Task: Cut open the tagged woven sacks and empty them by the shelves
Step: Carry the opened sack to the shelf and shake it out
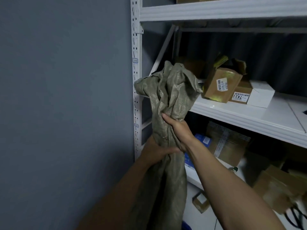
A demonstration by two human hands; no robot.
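Observation:
A limp grey-green woven sack (pixel 169 97) hangs upright in front of the white shelf post (pixel 137 80), its crumpled top bunched near the middle shelf. My left hand (pixel 157 152) grips the gathered sack lower down, fingers wrapped round the cloth. Just above it, my right hand (pixel 177 128) clutches the sack too, thumb pointing up along the fabric. The sack's lower part (pixel 166 188) trails down between my forearms. I see no tag and no cutting tool.
White metal shelves (pixel 249 117) fill the right side. Brown labelled cartons (pixel 222 83) and a white box (pixel 260 96) stand on the middle shelf. More cartons (pixel 229 146) sit on the lower shelf and floor. A grey wall (pixel 66 97) is at left.

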